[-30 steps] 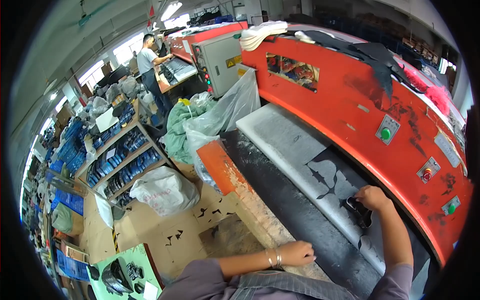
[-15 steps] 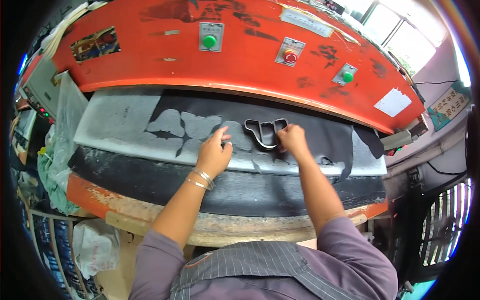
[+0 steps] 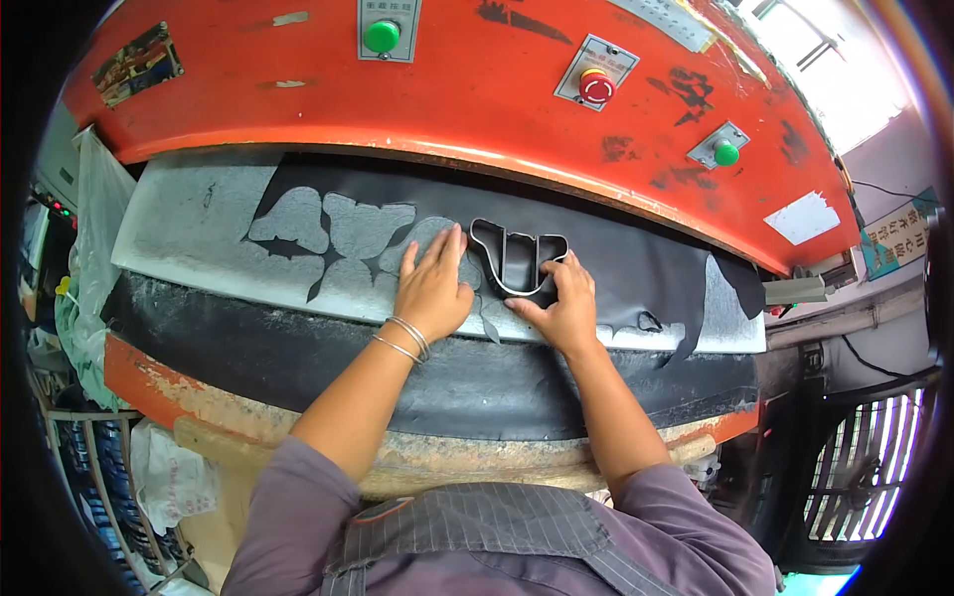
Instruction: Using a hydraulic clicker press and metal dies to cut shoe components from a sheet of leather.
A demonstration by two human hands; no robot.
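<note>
A metal cutting die (image 3: pixel 504 260), a rim with inner dividing walls, lies on a black sheet of leather-like material (image 3: pixel 636 268). My right hand (image 3: pixel 566 313) grips its near right part, thumb at the near edge and fingers against the right wall. Just left of the die, my left hand (image 3: pixel 434 293) rests palm down, fingers extended over the sheet and the cut-out gaps. Rounded openings left of that hand show the pale grey cutting board (image 3: pixel 189 223) beneath. Whether my left fingertips touch the die is unclear; a narrow gap seems to separate them.
Behind the board stands the orange-red press beam (image 3: pixel 447 109), with a green button (image 3: pixel 382 37), a red button (image 3: pixel 596 87) and another green button (image 3: pixel 726 153). A black strip (image 3: pixel 298 353) runs along the near side. Clear plastic (image 3: pixel 104 209) hangs at the left.
My left hand has come down from a raised, curled pose to lie flat beside the die. My right hand has shifted its grip, thumb now at the near edge. The view has moved closer.
</note>
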